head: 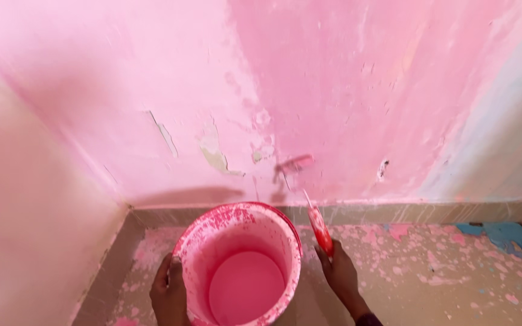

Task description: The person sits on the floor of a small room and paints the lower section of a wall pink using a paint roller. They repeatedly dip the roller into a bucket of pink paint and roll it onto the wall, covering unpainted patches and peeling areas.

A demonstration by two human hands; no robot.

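Room corner: pink wall (333,78), peeling patches; paint-spattered floor (442,284). One bucket (196,241) of pink paint on floor. One roller (295,163) against wall. Left hand (169,296) grips bucket rim; right hand (341,274) clasps roller handle (320,229).

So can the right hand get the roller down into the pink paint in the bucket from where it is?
Probably yes. The right hand holds the roller by its handle right beside the bucket, whose top is open, with nothing over the paint.
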